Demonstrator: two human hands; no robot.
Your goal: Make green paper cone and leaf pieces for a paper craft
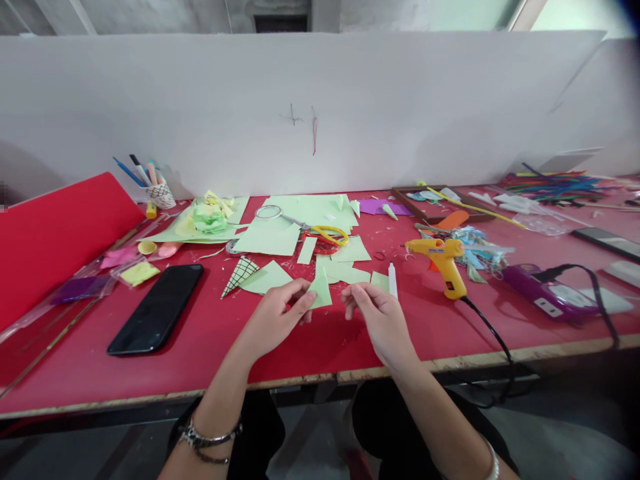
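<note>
My left hand (280, 313) is pinched on a small light green paper piece (320, 291) held just above the red table (150, 373). My right hand (376, 313) hovers right beside it, fingers curled toward the paper; I cannot tell whether it holds anything. A white glue stick (393, 280) lies just behind my right hand. More green paper pieces (345, 270) and a folded cone with a black grid pattern (239, 275) lie behind my hands.
A black phone (157, 308) lies at the left. Yellow-handled scissors (313, 230) rest on green sheets. A yellow glue gun (443, 261) with its cord stands at the right, near a purple power strip (545, 290). A pen cup (160, 193) and a red sheet (55, 233) are far left.
</note>
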